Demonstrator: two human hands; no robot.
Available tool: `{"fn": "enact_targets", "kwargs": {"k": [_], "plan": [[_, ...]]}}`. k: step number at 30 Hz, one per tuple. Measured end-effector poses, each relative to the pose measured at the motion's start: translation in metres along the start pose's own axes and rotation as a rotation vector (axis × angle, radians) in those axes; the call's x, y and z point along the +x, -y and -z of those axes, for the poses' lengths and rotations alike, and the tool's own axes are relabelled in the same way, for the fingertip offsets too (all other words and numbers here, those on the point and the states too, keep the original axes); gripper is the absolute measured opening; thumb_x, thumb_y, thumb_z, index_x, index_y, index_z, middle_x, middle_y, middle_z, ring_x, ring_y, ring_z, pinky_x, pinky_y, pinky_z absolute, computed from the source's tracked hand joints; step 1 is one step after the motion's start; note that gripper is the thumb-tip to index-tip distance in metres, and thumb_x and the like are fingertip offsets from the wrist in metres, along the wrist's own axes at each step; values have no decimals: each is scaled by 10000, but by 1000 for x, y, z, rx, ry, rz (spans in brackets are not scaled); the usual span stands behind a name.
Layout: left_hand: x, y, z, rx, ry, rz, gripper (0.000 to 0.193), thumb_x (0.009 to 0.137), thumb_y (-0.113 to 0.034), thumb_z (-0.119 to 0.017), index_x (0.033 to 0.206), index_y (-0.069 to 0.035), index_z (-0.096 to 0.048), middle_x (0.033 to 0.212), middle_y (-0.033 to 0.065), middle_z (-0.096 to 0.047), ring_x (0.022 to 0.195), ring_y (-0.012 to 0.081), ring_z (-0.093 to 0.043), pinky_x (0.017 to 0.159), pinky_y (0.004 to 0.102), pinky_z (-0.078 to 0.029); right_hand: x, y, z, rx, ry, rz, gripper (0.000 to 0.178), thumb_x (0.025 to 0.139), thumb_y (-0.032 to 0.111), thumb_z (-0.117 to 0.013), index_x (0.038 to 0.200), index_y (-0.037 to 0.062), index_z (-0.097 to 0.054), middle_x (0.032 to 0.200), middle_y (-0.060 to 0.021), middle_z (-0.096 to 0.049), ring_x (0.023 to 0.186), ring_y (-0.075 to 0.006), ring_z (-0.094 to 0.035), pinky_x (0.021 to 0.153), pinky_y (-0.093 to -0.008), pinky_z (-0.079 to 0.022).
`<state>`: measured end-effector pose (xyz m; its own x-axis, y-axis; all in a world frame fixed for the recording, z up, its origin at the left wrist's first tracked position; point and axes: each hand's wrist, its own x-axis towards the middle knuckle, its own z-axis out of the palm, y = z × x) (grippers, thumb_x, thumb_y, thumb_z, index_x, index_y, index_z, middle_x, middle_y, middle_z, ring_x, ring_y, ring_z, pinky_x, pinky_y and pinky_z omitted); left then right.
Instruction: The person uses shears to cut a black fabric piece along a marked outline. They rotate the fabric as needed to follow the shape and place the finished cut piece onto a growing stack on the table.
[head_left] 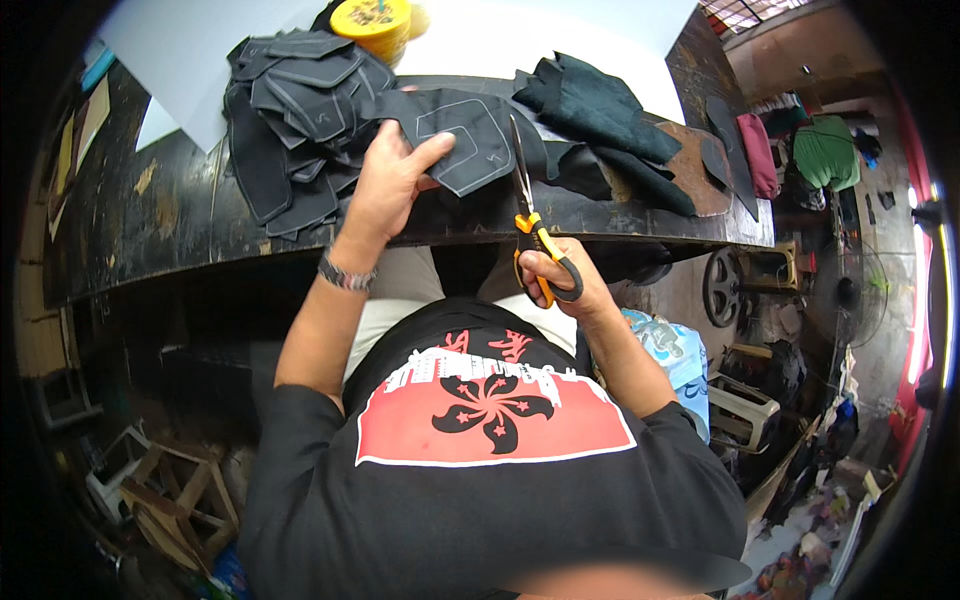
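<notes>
My left hand (400, 180) pinches a black leather piece (470, 125) between thumb and fingers, above the table's near edge. Pale outlines and a small mark are drawn on the piece. In my right hand (572, 275) are scissors (524, 195) with yellow and black handles, their blades pointing away from me. The blades stand at the right edge of the leather piece; whether they touch it I cannot tell. Left of my left hand lies a pile of cut black pieces (310, 95), some with pale outlines. Black leather scraps (600, 110) are heaped to the right.
The dark worktable (170, 225) bears a white sheet (480, 40) and a yellow round tub (372, 25) at the back. A brown board (695, 170) lies at its right end. Right of me are a black handwheel (722, 287), a fan (848, 290) and a plastic stool (745, 415). A wooden stool (185, 500) stands at lower left.
</notes>
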<state>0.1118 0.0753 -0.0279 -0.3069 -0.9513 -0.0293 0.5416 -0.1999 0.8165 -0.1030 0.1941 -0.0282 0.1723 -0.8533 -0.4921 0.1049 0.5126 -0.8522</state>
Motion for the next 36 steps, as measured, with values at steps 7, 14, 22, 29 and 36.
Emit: {"fn": "enact_targets", "kwargs": {"k": [7,14,22,29,36], "plan": [[-16,11,-24,301,-31,-469,1091,809,81,-671,1508,-152,134,1360,225,-344,1153,207,-512,952,293,-467,7,-3,-14,-68,-68,47,303,847,277,-719,720,39,-582,574,-20,-537,437,-84,-507,388,-215,-392],[-9,9,-20,804,-115,-681,803,781,15,-737,1455,-48,-306,1452,105,-406,1196,130,-507,1026,288,-386,6,-7,-12,-97,-45,0,352,806,356,-763,734,50,-604,594,-3,-543,479,-76,-531,426,-217,-416],[-11,8,-13,695,21,-407,536,774,-17,-749,1282,-26,-581,1199,98,-653,1014,118,-615,927,259,-446,7,3,-1,-88,74,8,357,818,376,-670,760,30,-608,649,-34,-579,544,-93,-564,475,-213,-450],[-8,0,-6,791,19,-450,619,760,-20,-760,1330,11,-519,1305,133,-583,1108,137,-567,980,273,-414,9,-5,-4,-67,96,34,363,814,358,-697,681,44,-572,552,-29,-529,432,-89,-508,398,-208,-400],[-13,-1,-9,704,3,-358,621,766,-21,-753,1335,20,-507,1335,141,-558,1183,164,-538,1039,289,-369,6,-8,-4,-87,96,31,435,795,407,-746,605,82,-528,521,-17,-506,441,-91,-506,387,-236,-380]]}}
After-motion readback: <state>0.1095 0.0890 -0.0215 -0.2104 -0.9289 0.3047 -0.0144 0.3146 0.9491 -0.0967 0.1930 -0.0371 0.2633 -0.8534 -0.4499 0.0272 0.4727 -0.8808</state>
